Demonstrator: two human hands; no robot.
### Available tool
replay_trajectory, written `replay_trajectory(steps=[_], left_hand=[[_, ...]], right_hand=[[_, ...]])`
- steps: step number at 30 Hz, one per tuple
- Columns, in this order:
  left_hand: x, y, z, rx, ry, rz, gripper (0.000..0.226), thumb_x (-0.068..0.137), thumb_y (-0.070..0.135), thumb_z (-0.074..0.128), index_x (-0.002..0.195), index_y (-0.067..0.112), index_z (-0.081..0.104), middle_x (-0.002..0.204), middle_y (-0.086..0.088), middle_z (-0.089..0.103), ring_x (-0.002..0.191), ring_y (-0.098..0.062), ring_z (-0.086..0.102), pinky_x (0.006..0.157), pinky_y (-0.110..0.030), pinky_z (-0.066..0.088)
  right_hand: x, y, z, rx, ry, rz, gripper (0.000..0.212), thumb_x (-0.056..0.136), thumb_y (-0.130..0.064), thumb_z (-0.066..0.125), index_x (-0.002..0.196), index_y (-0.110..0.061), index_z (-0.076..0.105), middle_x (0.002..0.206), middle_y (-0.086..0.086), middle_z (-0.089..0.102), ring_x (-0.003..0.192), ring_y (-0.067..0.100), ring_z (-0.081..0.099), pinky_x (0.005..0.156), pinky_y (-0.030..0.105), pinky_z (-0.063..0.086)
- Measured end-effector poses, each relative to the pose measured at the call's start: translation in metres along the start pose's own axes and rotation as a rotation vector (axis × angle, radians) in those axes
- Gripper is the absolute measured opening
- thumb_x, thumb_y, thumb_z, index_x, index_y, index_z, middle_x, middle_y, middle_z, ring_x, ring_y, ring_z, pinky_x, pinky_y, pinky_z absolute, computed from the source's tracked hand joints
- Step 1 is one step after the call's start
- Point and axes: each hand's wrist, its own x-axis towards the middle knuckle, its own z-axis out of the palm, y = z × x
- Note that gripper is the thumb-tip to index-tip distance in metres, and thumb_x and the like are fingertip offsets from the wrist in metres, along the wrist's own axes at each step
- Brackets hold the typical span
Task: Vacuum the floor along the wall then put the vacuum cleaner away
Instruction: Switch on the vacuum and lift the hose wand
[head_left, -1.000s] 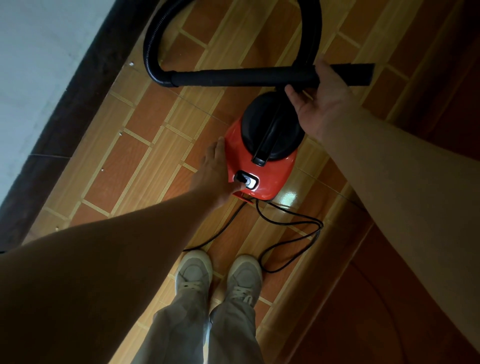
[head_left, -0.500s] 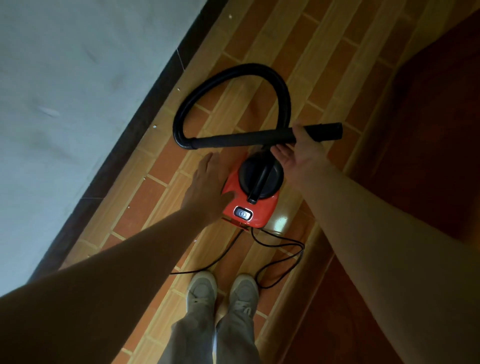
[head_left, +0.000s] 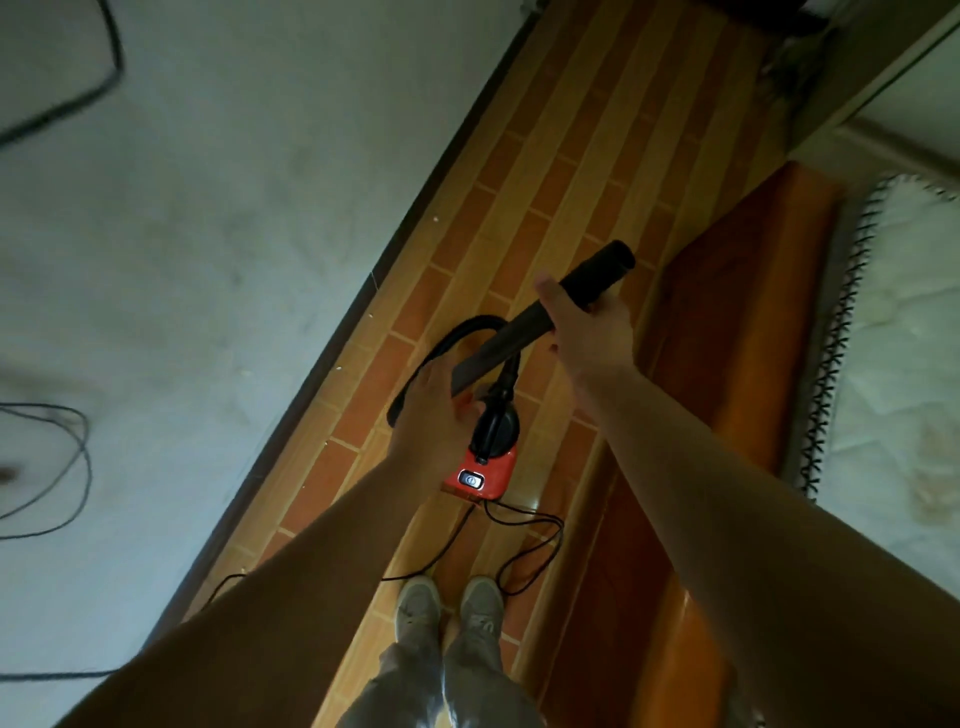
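The right hand (head_left: 592, 338) is gripping the black vacuum tube (head_left: 597, 275). The left hand (head_left: 428, 415) is hanging open at its 7 o'clock end.

I count two hands of mine, one left hand (head_left: 431, 410) and one right hand (head_left: 592, 332), and two grey shoes, one left shoe (head_left: 418, 605) and one right shoe (head_left: 483, 603). There is one red vacuum cleaner (head_left: 496, 475), and with it one black hose (head_left: 441, 340), one black wand (head_left: 519, 332) and one power cord (head_left: 561, 527). I also count one wooden bed frame (head_left: 727, 312) and one mattress (head_left: 909, 338); the dark cables (head_left: 120, 65) off to my left are too blurred to count.
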Motion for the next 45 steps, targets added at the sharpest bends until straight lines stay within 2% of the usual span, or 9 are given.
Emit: replay_trajectory(steps=[4,9,14,22,32,36,39,43,45], left_hand=[[-0.012,0.064,-0.030,0.039,-0.044,0.092,0.061,0.089,0.028,0.071,0.143,0.033,0.042,0.132,0.008,0.054,0.115,-0.014,0.055,0.093,-0.035,0.049],[-0.017,0.114,-0.058,0.106,0.002,0.227,0.048,0.093,0.026,0.066,0.138,0.026,0.048,0.122,0.000,0.061,0.098,-0.020,0.064,0.077,-0.034,0.053],[-0.011,0.162,-0.073,0.151,-0.051,0.339,0.028,0.095,0.032,0.064,0.119,0.023,0.054,0.094,0.005,0.062,0.080,-0.017,0.063,0.063,-0.034,0.051],[-0.024,0.206,-0.068,0.146,-0.092,0.475,0.033,0.098,0.037,0.061,0.127,0.025,0.053,0.082,0.019,0.051,0.068,0.002,0.049,0.054,-0.021,0.033],[-0.046,0.209,-0.068,0.038,-0.171,0.369,0.029,0.098,0.034,0.058,0.127,0.027,0.054,0.106,0.006,0.068,0.096,-0.015,0.067,0.083,-0.041,0.058],[-0.056,0.202,-0.073,0.168,-0.072,0.340,0.027,0.101,0.040,0.053,0.125,0.027,0.054,0.088,0.017,0.061,0.078,-0.004,0.061,0.063,-0.022,0.046],[-0.062,0.202,-0.076,0.193,-0.029,0.278,0.028,0.102,0.034,0.053,0.126,0.020,0.054,0.093,0.016,0.061,0.083,-0.007,0.060,0.070,-0.022,0.049],[-0.074,0.203,-0.077,0.162,0.014,0.209,0.022,0.103,0.025,0.054,0.123,0.016,0.057,0.089,0.011,0.063,0.077,0.001,0.063,0.065,-0.008,0.045],[-0.081,0.201,-0.077,0.202,0.042,0.218,0.028,0.102,0.026,0.053,0.126,0.012,0.055,0.101,0.003,0.067,0.090,-0.002,0.064,0.076,-0.014,0.048]], right_hand=[[-0.055,-0.074,-0.028,-0.084,0.008,-0.152,0.028,0.087,-0.051,0.075,0.082,-0.026,0.062,0.083,0.004,0.070,0.077,0.022,0.071,0.076,0.050,0.060],[-0.105,-0.134,-0.065,-0.103,0.118,-0.280,0.040,0.086,-0.060,0.073,0.089,-0.021,0.064,0.083,0.004,0.071,0.070,0.014,0.069,0.065,0.032,0.058],[-0.136,-0.162,-0.099,-0.062,0.138,-0.374,0.038,0.086,-0.057,0.074,0.093,-0.022,0.063,0.085,-0.002,0.070,0.072,0.009,0.068,0.062,0.022,0.051],[-0.139,-0.147,-0.134,-0.129,-0.001,-0.282,0.043,0.094,-0.040,0.070,0.130,-0.019,0.061,0.116,-0.006,0.068,0.106,0.011,0.065,0.088,0.032,0.054],[-0.108,-0.097,-0.111,-0.137,-0.274,-0.165,0.036,0.100,-0.043,0.061,0.128,-0.021,0.064,0.105,-0.012,0.070,0.090,-0.001,0.067,0.070,0.018,0.047],[-0.098,-0.085,-0.105,-0.103,-0.387,-0.171,0.013,0.100,-0.043,0.062,0.107,-0.033,0.064,0.088,-0.019,0.072,0.075,-0.014,0.067,0.053,0.004,0.047],[-0.094,-0.083,-0.103,-0.124,-0.473,-0.236,0.016,0.101,-0.043,0.060,0.101,-0.029,0.067,0.083,-0.020,0.076,0.077,-0.006,0.070,0.060,0.010,0.051],[-0.094,-0.085,-0.100,-0.171,-0.542,-0.304,0.032,0.100,-0.043,0.062,0.105,-0.012,0.069,0.084,-0.006,0.075,0.087,0.016,0.073,0.081,0.039,0.056],[-0.092,-0.086,-0.098,-0.189,-0.608,-0.325,0.033,0.100,-0.039,0.062,0.099,-0.007,0.069,0.083,0.000,0.073,0.087,0.024,0.073,0.083,0.047,0.057]])
